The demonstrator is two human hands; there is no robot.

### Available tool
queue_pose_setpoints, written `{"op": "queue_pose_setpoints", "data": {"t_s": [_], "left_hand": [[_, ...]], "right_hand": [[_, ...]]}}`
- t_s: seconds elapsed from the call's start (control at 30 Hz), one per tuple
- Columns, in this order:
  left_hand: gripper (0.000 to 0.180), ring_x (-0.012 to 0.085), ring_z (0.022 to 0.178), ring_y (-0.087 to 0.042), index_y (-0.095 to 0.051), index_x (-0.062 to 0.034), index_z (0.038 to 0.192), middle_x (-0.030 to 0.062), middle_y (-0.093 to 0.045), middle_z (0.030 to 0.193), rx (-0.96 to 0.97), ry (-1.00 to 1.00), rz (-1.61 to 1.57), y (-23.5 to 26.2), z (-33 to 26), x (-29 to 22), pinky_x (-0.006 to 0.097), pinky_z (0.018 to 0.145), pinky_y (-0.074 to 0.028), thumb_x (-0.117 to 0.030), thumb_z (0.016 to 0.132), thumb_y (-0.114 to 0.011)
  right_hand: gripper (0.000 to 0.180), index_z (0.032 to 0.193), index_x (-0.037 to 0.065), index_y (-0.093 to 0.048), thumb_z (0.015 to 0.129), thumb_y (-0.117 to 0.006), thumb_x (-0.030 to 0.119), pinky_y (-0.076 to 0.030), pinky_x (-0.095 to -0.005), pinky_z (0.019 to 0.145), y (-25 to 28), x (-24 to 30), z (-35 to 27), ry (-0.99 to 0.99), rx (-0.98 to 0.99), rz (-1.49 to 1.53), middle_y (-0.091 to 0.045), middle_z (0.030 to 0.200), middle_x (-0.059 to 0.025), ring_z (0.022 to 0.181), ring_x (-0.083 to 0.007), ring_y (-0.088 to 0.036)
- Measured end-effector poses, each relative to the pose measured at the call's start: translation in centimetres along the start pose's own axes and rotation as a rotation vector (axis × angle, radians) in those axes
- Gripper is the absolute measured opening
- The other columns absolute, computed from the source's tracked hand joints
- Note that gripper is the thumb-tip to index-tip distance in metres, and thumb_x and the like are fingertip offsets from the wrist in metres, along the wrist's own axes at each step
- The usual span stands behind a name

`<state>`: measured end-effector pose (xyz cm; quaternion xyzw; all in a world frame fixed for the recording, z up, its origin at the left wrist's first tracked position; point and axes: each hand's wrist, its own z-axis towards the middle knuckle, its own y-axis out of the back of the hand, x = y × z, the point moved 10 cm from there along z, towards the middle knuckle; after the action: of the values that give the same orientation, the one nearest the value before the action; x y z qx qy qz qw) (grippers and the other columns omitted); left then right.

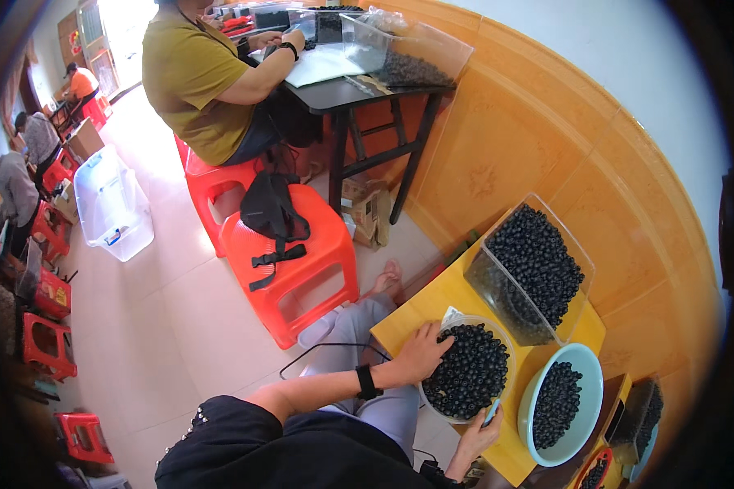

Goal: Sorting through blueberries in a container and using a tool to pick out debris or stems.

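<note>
A round clear tub [511, 359] full of black beads [468, 371] sits at the near edge of a yellow table, partly over my lap. My left hand [420, 354] lies across its left rim, fingers stretched out and fingertips touching the beads. At the tub's near right rim, my right hand [476, 441] is closed on a small light-blue piece [491, 413]; whether it belongs to the tub cannot be told. Right of the tub stands a light-blue basin [593, 391] holding more black beads. Behind it is a clear rectangular bin [506, 295] heaped with beads.
The yellow table [412, 314] meets a tiled wall [538, 138]. A red stool [289, 236] carries a black bag [271, 208]. Ahead, a person in an olive shirt [196, 85] works at a black table [334, 96]. Leftward are a clear bin [114, 204], red stools and other seated people.
</note>
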<state>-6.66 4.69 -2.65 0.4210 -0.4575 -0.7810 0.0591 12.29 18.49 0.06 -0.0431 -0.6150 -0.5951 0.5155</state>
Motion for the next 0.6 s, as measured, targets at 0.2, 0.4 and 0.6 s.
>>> {"op": "queue_pose_setpoints", "data": {"t_s": [0.2, 0.4, 0.6], "left_hand": [[0.056, 0.0422, 0.119, -0.039, -0.049, -0.0031, 0.121, 0.0267, -0.037, 0.131, -0.238, -0.162, 0.229, 2.1, -0.5, -2.7, 0.048, 0.099, -0.032, -0.012, 0.07, -0.069], [0.064, 0.0439, 0.118, -0.039, -0.043, 0.0017, 0.126, 0.0304, -0.038, 0.129, -0.123, -0.22, 0.045, 0.6, -0.1, -4.1, 0.051, 0.101, -0.029, -0.021, 0.072, -0.069], [0.066, 0.04, 0.114, -0.042, -0.043, -0.0016, 0.129, 0.0294, -0.04, 0.126, -0.079, -0.195, 0.215, -0.7, -0.2, -4.9, 0.049, 0.095, -0.033, -0.03, 0.074, -0.068]], "right_hand": [[0.041, 0.121, -0.006, -0.047, 0.085, -0.054, 0.009, -0.043, -0.0404, 0.084, -0.8, -0.6, -0.1, -0.001, 0.029, 0.003, -0.058, 0.108, -0.0251, 0.096, -0.0387, -0.057], [0.051, 0.131, -0.006, -0.037, 0.087, -0.053, 0.015, -0.039, -0.0407, 0.092, -0.8, -0.4, -0.3, -0.106, 0.063, 0.041, -0.05, 0.123, -0.0263, 0.108, -0.0412, -0.051], [0.052, 0.134, -0.006, -0.033, 0.09, -0.05, 0.015, -0.037, -0.0409, 0.095, -1.1, -0.7, -0.5, -0.108, 0.056, 0.023, -0.045, 0.13, -0.0275, 0.115, -0.0413, -0.046]]}}
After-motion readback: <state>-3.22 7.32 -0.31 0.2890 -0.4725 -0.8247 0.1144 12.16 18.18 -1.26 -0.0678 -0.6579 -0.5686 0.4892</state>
